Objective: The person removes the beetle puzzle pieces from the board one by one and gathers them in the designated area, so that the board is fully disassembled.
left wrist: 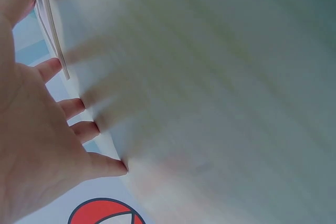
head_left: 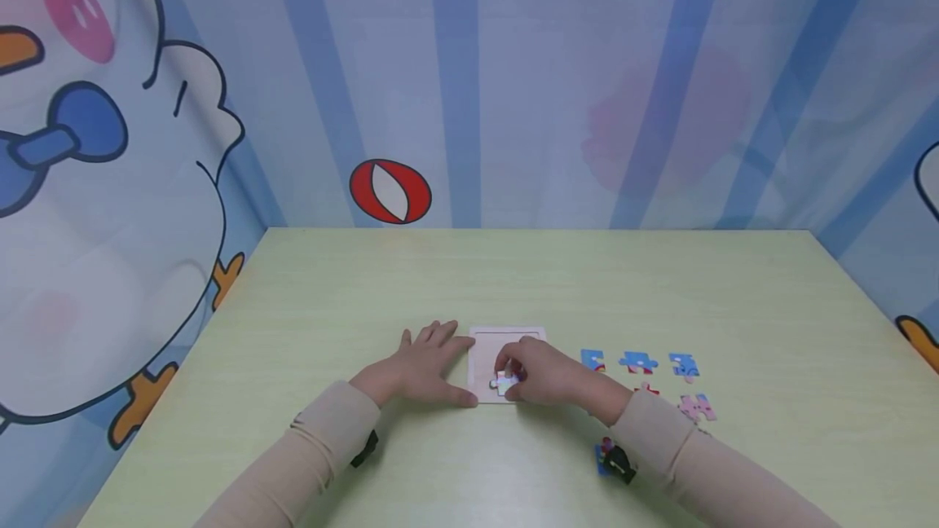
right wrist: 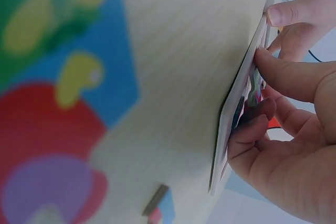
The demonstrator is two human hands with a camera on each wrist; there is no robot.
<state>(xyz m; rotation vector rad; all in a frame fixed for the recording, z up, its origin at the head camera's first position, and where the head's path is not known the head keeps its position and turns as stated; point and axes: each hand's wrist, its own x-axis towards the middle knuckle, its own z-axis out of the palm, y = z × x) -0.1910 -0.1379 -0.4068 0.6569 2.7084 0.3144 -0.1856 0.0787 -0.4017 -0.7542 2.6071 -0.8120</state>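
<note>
A pale, square puzzle tray (head_left: 484, 346) lies flat on the table, framed by a raised rim. My left hand (head_left: 421, 371) has its fingers spread, with thumb and index finger touching the tray's left edge. Over the tray, my right hand (head_left: 548, 373) pinches a light-coloured jigsaw piece (head_left: 504, 383) between thumb and curled fingers. The right wrist view shows this piece (right wrist: 254, 88) low against the tray, partly covered by the fingers; whether it lies fully flat I cannot tell.
Right of the tray lie several loose jigsaw pieces, among them a blue and red one (head_left: 638, 362), a blue one (head_left: 685, 364) and a pink one (head_left: 695, 407). Another piece (head_left: 601, 459) sits partly under the right wrist's camera. A printed curtain (head_left: 513, 104) hangs behind the table (head_left: 367, 283).
</note>
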